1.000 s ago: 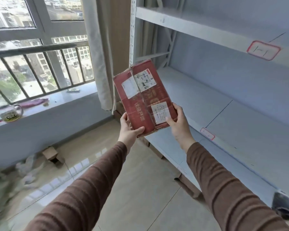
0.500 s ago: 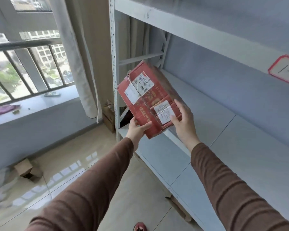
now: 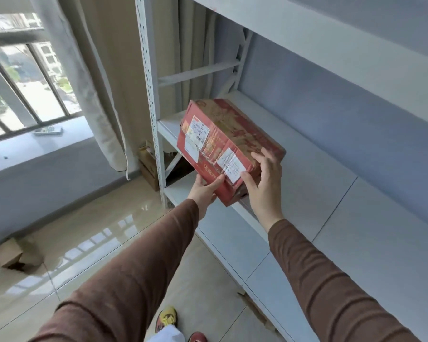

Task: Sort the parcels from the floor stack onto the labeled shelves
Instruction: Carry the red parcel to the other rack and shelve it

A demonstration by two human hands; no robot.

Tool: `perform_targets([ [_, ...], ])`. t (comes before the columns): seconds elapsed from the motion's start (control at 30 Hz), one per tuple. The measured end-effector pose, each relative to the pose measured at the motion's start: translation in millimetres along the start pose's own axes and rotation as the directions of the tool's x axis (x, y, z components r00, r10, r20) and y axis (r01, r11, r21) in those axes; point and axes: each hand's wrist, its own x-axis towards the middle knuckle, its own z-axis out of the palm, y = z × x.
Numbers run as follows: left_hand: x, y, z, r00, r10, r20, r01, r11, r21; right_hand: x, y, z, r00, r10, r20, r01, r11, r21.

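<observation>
A red cardboard parcel (image 3: 223, 141) with white shipping labels is tilted over the left end of the white metal shelf (image 3: 314, 183). Its far end reaches over the shelf board while its near corner hangs past the front edge. My left hand (image 3: 204, 191) grips the near lower corner from underneath, thumb on the front face. My right hand (image 3: 265, 181) holds the right near corner, fingers spread along the side. Both sleeves are brown.
The perforated shelf upright (image 3: 150, 95) stands just left of the parcel. A lower shelf board (image 3: 232, 238) lies beneath, an upper one (image 3: 307, 28) above. A curtain (image 3: 89, 77) and window ledge (image 3: 35, 146) are at left. Small cardboard boxes (image 3: 13, 255) sit on the tiled floor.
Both hands have carried the parcel forward and down toward the shelf, tipping it from upright to nearly flat. The view has swung closer to the shelf.
</observation>
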Motion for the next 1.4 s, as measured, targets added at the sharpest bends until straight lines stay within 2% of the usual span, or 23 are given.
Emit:
perform_targets([
  [0.07, 10.2, 1.3, -4.6, 0.999, -0.015, 0.029, 0.014, 0.999, 0.044, -3.2, 6.2, 10.3, 0.998, 0.055, -0.041, -0.053, 0.998, 0.044],
  [0.2, 24.9, 5.5, -14.0, 0.997, -0.058, 0.044, 0.052, 0.991, 0.119, -10.6, 3.5, 29.5, 0.956, 0.295, -0.016, -0.277, 0.916, 0.291],
  [0.27, 34.8, 7.6, -22.9, 0.995, -0.086, 0.057, 0.076, 0.986, 0.151, -12.4, 5.5, 42.6, 0.915, 0.404, 0.014, -0.385, 0.859, 0.338],
  [0.37, 45.7, 11.3, -33.0, 0.995, -0.085, 0.058, 0.073, 0.981, 0.181, -14.2, 10.8, 57.9, 0.881, 0.473, 0.023, -0.446, 0.813, 0.376],
  [0.47, 56.4, 20.2, -42.1, 1.000, -0.005, -0.016, 0.009, 0.974, 0.228, -13.9, 15.6, 66.5, 0.870, 0.493, 0.010, -0.457, 0.798, 0.394],
  [0.57, 75.8, 34.4, -61.9, 0.975, 0.199, -0.095, -0.152, 0.917, 0.369, -10.9, 20.6, 72.3, 0.870, 0.492, 0.003, -0.445, 0.784, 0.433],
  [0.67, 96.0, 48.0, -83.7, 0.951, 0.296, -0.091, -0.230, 0.872, 0.432, -7.0, 24.4, 77.5, 0.869, 0.495, 0.017, -0.446, 0.768, 0.460],
  [0.9, 110.0, 104.4, -94.3, 0.953, 0.289, 0.092, -0.298, 0.838, 0.457, 3.2, 28.7, 89.8, 0.861, 0.508, 0.001, -0.442, 0.748, 0.495],
  [1.07, 126.7, 115.8, -92.8, 0.950, 0.303, 0.071, -0.302, 0.841, 0.449, 20.0, 35.4, 99.6, 0.846, 0.533, -0.011, -0.459, 0.739, 0.494],
  [1.4, 161.7, 133.7, -84.2, 0.969, 0.237, 0.063, -0.242, 0.879, 0.412, 55.9, 47.8, 108.9, 0.820, 0.572, -0.021, -0.492, 0.723, 0.486],
])
